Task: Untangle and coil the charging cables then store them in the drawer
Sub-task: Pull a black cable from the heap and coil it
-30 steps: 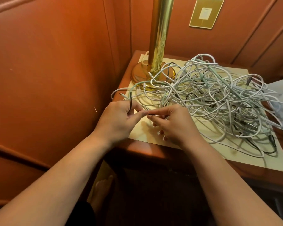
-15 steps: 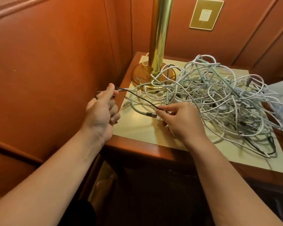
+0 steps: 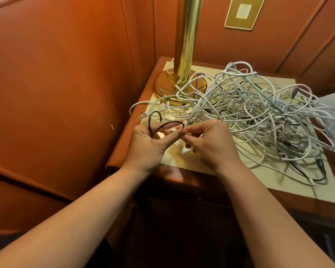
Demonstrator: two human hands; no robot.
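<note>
A big tangle of mostly white charging cables (image 3: 259, 113), with a few black ones, covers the nightstand top (image 3: 191, 161). A thin black cable (image 3: 162, 124) stands in two small loops above my left hand (image 3: 151, 146), which grips it between thumb and fingers. My right hand (image 3: 209, 142) meets the left at the fingertips and pinches the same black cable near its end. Both hands hover over the nightstand's front left corner. The drawer is hidden below the top.
A brass lamp (image 3: 184, 60) stands at the nightstand's back left, with cables lying against its base. Padded orange wall panels close in on the left and behind. A brass wall plate (image 3: 242, 12) sits above. A pale plastic bag (image 3: 333, 117) lies at the right edge.
My left hand came back from the left to meet the right hand. The black cable, stretched between the hands half a second ago, is now folded into loops in my left hand.
</note>
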